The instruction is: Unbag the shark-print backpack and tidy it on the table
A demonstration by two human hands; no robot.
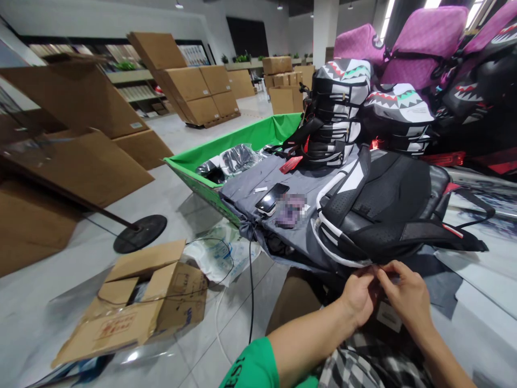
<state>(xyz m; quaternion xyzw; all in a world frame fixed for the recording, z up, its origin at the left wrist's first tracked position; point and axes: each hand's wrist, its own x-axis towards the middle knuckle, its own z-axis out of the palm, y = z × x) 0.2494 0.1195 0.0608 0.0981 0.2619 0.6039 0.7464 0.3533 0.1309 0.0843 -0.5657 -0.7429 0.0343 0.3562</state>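
Observation:
A black backpack point(388, 199) with white trim and padded straps lies back-side up on a table covered in grey cloth point(238, 186). At its near lower edge, my left hand point(359, 296) is closed, its fingertips pinching by the white trim. My right hand point(407, 296) meets it there, thumb and forefinger pressed together. Any small thing between the right fingertips is too hidden to make out. Below the hands, a pale label point(389, 316) shows on something dark. Left of the backpack lie a phone point(272, 198) and a blurred purple item point(291, 210).
Stacked backpacks with jagged-teeth prints point(339, 113) and pink bags point(428, 35) rise behind. A green-lined bin point(238, 134) holds plastic-wrapped items. An opened carton point(153, 302), cables point(251, 291) and a round stand base point(140, 234) are on the floor at left.

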